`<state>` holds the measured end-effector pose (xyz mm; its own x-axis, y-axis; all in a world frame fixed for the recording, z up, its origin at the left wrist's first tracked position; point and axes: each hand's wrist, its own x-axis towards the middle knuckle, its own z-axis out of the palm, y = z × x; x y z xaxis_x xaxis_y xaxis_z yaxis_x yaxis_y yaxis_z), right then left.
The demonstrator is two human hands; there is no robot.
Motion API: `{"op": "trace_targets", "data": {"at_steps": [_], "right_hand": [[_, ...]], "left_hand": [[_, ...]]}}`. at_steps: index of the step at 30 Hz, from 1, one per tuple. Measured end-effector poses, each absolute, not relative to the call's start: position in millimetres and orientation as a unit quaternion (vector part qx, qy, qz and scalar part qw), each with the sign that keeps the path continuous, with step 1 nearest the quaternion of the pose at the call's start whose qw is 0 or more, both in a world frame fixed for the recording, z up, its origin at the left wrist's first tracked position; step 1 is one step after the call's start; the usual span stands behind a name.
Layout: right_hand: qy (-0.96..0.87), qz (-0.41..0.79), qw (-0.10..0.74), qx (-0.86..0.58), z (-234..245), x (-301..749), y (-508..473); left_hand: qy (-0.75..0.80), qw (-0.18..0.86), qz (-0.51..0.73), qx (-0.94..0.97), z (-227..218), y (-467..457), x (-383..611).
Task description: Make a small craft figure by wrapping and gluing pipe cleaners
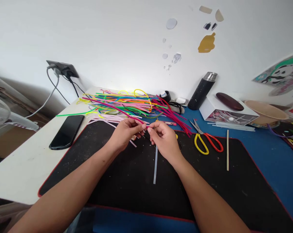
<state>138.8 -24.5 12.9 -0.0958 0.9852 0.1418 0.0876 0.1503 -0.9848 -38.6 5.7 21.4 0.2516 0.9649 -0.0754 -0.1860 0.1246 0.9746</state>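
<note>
Between my two hands, above the black mat [136, 187], is a magenta pipe cleaner [112, 107]. My left hand [125, 133] pinches it near one end, and its long free length runs back to the upper left. The fingertips of my right hand [165, 139] close on the short end, almost touching the left fingertips. What exactly lies between the fingertips is partly hidden. Below my right hand a translucent glue stick [155, 166] lies on the mat, its upper part covered by the hand.
Behind my hands spreads a pile of coloured pipe cleaners [127, 103]. Scissors [203, 137] and a wooden stick [227, 150] lie to the right. A black thermos [202, 92], a white box [231, 111] and a bowl [265, 111] stand behind them. A phone [67, 132] lies left.
</note>
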Motion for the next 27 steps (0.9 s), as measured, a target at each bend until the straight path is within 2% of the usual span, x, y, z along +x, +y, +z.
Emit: {"op": "trace_targets", "data": {"at_steps": [20, 27], "right_hand": [[-0.573, 0.456, 0.485, -0.478, 14.4, 138.5, -24.7], [-0.557, 0.464, 0.502, -0.472, 16.7, 138.3, -24.2]], "left_hand": [[0.398, 0.673, 0.431, 0.451, 19.2, 7.3, -41.5], [0.415, 0.632, 0.432, 0.491, 23.5, 8.3, -45.2]]}}
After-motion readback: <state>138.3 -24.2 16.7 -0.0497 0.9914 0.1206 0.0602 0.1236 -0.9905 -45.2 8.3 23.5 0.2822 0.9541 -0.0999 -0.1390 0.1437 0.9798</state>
